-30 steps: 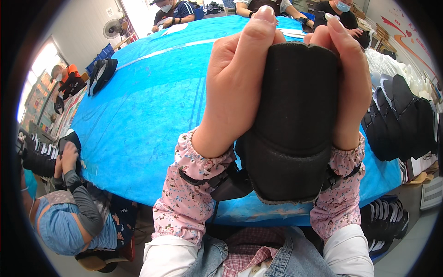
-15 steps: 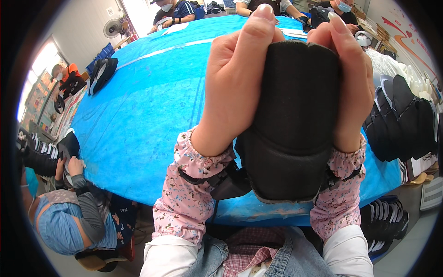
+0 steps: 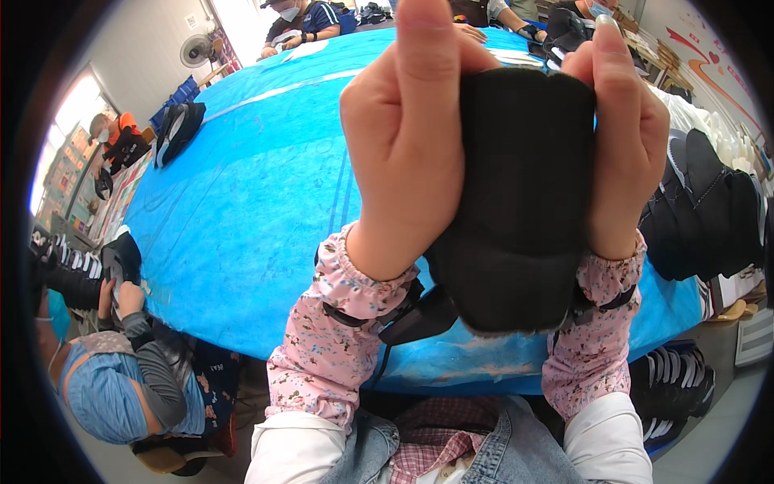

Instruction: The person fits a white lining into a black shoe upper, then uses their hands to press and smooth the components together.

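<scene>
Close in front of me, a black shoe upper point(image 3: 524, 177) is held up above the near part of the table, its smooth padded side facing me. My left hand point(image 3: 407, 153) grips its left edge, with the thumb standing up and the fingers curled behind the piece. Along the opposite edge, my right hand point(image 3: 625, 153) holds it in the same way, thumb raised at the top corner. Most of my fingertips are hidden behind the black material. Black straps with small dark devices sit on both wrists, over pink flowered sleeves.
A blue-covered table point(image 3: 250, 202) spreads before me. Stacked black shoe uppers point(image 3: 701, 210) stand at its right edge, with laced black shoes point(image 3: 673, 383) below. More dark shoes point(image 3: 179, 133) lie far left. A co-worker point(image 3: 133, 379) handles a shoe on the left; others work along the far side.
Both hands have come slightly nearer and spread a little apart, lifting the shoe upper's lower end a bit. The co-worker's hands on the left have shifted slightly.
</scene>
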`<control>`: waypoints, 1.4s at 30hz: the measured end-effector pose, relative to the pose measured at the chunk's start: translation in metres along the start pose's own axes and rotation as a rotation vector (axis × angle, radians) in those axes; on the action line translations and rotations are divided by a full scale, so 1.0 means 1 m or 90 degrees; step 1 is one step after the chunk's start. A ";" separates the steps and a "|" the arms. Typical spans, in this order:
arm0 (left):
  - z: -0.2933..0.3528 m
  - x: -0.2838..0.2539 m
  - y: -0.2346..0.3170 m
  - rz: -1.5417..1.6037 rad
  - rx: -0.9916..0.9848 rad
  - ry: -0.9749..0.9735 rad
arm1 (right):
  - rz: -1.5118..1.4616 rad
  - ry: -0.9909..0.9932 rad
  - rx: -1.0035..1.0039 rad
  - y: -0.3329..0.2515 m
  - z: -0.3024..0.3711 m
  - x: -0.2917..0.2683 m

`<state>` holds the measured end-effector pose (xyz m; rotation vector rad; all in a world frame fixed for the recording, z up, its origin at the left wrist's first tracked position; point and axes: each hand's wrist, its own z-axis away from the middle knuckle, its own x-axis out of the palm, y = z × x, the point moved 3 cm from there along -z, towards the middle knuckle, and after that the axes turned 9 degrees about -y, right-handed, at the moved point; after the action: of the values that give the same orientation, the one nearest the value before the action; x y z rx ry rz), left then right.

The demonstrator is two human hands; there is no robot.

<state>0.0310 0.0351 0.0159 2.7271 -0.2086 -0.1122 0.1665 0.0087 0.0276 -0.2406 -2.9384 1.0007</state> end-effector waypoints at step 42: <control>-0.006 -0.014 -0.008 0.187 -0.220 0.004 | -0.019 -0.177 -0.024 0.009 0.002 0.016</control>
<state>0.0189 0.0468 0.0193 2.3256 -0.5332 -0.0495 0.1523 0.0174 0.0204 -0.0628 -3.1988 1.0540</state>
